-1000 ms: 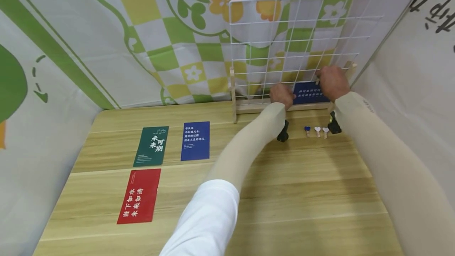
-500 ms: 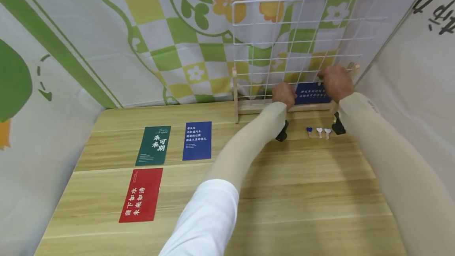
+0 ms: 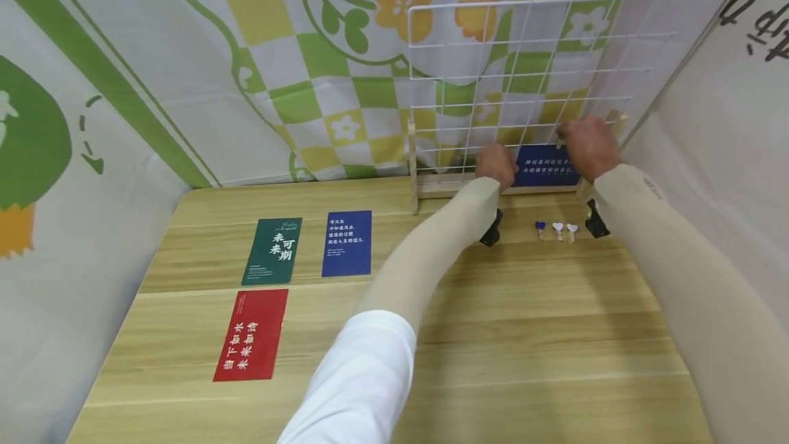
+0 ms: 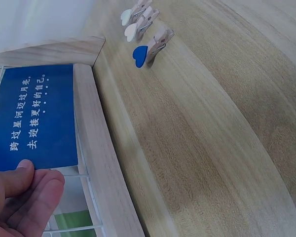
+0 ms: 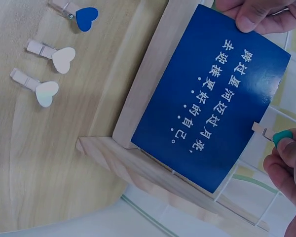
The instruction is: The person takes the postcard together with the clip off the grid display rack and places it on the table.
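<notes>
A dark blue card point(image 3: 545, 166) with white writing stands against the lower part of a white wire grid point(image 3: 548, 1), just above its wooden base point(image 3: 440, 192). My left hand point(image 3: 496, 166) pinches the card's left edge between thumb and fingers. At the card's top edge, my right hand point(image 3: 590, 146) pinches a small wooden clothespin point(image 5: 259, 128) with a green heart point(image 5: 283, 137). The clothespin's tip overlaps the card's edge; how far it grips card and wire is unclear. In the right wrist view, fingers of both hands show at the card.
Three heart clothespins, one blue point(image 3: 540, 228) and two white point(image 3: 557, 230), lie in front of the grid. On the table's left lie a green card point(image 3: 271, 252), another blue card point(image 3: 346, 244) and a red card point(image 3: 251, 334). A patterned cloth point(image 3: 320, 74) hangs behind.
The head view has shifted slightly, so the whole scene sits a little further right. Both hands stay at the blue card, with no clear movement relative to it.
</notes>
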`<state>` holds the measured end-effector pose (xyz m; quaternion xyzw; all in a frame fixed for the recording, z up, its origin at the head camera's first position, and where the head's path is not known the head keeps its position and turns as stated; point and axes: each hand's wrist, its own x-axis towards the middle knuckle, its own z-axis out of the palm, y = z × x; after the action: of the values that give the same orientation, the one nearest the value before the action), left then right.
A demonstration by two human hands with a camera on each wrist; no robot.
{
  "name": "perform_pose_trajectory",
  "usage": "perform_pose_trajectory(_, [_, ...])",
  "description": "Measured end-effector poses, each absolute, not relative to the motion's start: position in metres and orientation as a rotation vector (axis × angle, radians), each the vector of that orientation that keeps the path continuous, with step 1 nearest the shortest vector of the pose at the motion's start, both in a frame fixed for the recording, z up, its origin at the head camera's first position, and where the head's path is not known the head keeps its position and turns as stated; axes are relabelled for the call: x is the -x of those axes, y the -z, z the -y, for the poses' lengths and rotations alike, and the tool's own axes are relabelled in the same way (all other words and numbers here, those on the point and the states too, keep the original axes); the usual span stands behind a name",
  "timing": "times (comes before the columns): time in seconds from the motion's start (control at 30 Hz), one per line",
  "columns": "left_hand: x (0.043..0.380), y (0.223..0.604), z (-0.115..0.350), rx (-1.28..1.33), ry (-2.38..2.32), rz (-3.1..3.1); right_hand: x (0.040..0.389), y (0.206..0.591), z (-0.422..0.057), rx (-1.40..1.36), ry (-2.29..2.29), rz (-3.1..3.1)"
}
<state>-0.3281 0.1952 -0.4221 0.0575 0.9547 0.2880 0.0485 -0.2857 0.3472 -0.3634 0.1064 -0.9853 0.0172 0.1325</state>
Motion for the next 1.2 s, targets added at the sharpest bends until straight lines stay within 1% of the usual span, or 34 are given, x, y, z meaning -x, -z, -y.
perform_pose_trajectory(0.27, [0.324, 0.42, -0.185, -0.284, -0.779, -2.931, 0.282, 0.36, -0.344, -0.24, -0.112, 2.863])
perform_pose_trajectory(0.57, [0.323, 0.414, -0.153, -0.38, -0.549, -2.998, 0.271, 0.354, -0.344, -0.29, -0.126, 2.728])
perform_pose_trajectory(0.7, [0.322, 0.411, -0.139, -0.394, -0.636, -2.989, 0.265, 0.353, -0.35, -0.281, -0.162, 2.716])
perform_pose_trajectory(0.9, [0.317, 0.406, -0.112, -0.501, -0.773, -2.898, 0.254, 0.355, -0.361, -0.277, -0.19, 2.69])
perform_pose_trajectory(1.07, [0.312, 0.399, -0.083, -0.461, -1.06, -2.618, 0.243, 0.356, -0.366, -0.253, -0.231, 2.683])
perform_pose_trajectory(1.2, [0.312, 0.395, -0.058, -0.468, -1.059, -2.572, 0.237, 0.359, -0.372, -0.232, -0.28, 2.682])
